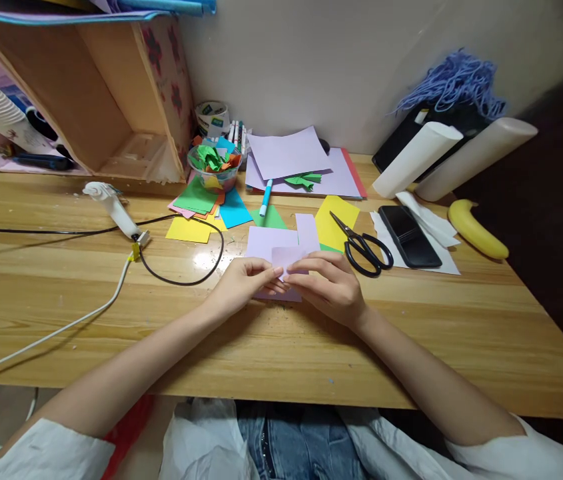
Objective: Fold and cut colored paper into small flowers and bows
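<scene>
Between my two hands is a small piece of light purple paper (286, 256), lifted above the desk. My left hand (248, 280) pinches its lower left edge with thumb and fingers. On the right side, my right hand (330, 283) has its fingertips closed against the same piece. Beneath it lie a larger light purple sheet (266, 241) and a narrow purple strip (308, 230). Black-handled scissors (364, 247) rest right of my right hand, partly over yellow paper (338, 217). A capped blue marker (266, 199) lies beyond the sheets.
Coloured paper pieces (196, 197) and a tub of scraps (214, 163) stand back left. A cable (181, 283) loops on the left. To the right lie a phone (410, 235), a banana (478, 230) and white rolls (418, 160). A wooden box (126, 93) stands behind.
</scene>
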{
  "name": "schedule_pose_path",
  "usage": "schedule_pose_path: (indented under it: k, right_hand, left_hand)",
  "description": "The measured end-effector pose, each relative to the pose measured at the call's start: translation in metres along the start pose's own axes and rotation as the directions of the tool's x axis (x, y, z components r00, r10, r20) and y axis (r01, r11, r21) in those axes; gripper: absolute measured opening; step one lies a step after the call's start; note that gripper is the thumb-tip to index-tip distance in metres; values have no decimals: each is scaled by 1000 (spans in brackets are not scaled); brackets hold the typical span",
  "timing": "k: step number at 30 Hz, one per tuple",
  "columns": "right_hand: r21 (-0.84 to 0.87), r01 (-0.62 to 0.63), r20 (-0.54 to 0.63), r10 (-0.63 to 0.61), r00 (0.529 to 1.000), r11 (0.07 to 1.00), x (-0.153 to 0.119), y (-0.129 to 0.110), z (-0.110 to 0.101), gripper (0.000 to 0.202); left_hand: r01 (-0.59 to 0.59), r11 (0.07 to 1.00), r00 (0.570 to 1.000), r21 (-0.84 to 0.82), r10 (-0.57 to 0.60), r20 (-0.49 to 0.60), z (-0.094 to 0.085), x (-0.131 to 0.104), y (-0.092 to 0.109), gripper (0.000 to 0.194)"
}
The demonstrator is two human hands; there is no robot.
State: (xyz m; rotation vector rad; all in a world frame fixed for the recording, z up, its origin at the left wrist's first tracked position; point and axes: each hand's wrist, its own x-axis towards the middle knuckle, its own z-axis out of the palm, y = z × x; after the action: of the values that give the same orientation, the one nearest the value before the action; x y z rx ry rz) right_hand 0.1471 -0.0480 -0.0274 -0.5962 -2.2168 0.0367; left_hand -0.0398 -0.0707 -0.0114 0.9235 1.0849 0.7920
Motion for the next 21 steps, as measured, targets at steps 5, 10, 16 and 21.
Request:
schedule_pose_path:
  k: [5, 10, 16, 21]
  right_hand:
    - [63, -180, 6, 180, 984, 982, 5, -7, 1, 11]
    - [124, -414, 49, 411, 910, 902, 9, -14, 3, 1]
    - [213, -565, 117, 553, 825, 797, 7, -15, 6, 2]
    - [510, -678, 175, 708, 684, 529, 5, -13, 11, 16]
  left_hand:
    - [-30, 999, 999, 38, 29, 37, -1, 1, -3, 32]
    - [-77, 994, 997, 84, 76, 12, -2, 2, -6, 31]
    - [-101, 982, 995, 157, 100, 15, -2, 1, -7, 30]
    - [-192, 959, 979, 209, 203, -28, 1, -1, -7, 30]
